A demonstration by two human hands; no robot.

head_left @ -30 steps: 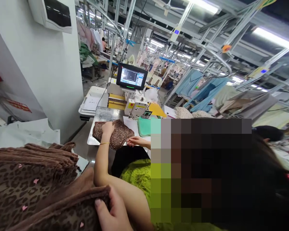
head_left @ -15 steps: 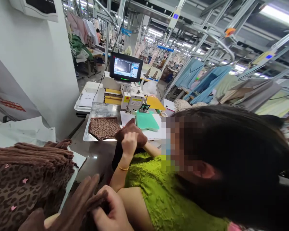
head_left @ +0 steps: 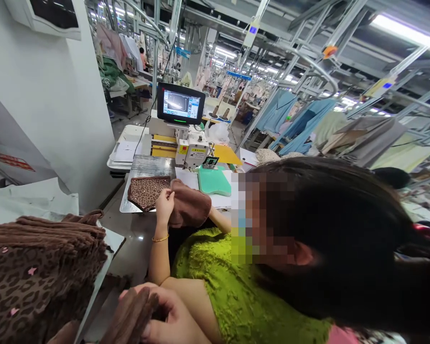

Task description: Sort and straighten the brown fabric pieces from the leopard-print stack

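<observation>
At the bottom of the view, my right hand [head_left: 177,310] is closed on a piece of brown plush fabric [head_left: 129,317], pinching its folded edge between thumb and fingers. More brown cloth [head_left: 65,333] shows at the lower edge, left of that piece; my left hand is not visible. To the left lies a thick stack of leopard-print fabric pieces [head_left: 25,277] with brown plush edges and small pink stars. In front of me a co-worker in a green top [head_left: 200,267] holds up another brown fabric piece [head_left: 189,205] with both hands.
A leopard-print piece [head_left: 148,191] lies on the metal table [head_left: 154,165] beside the white sewing machine [head_left: 195,150] with its monitor [head_left: 181,104]. A green pad [head_left: 215,180] lies at the machine's right. A white pillar [head_left: 64,100] stands at left.
The co-worker's near hand has shifted left, and their brown piece now hangs spread wider. My right hand and its fabric are lower, with less of the fabric showing. My left hand has left view.
</observation>
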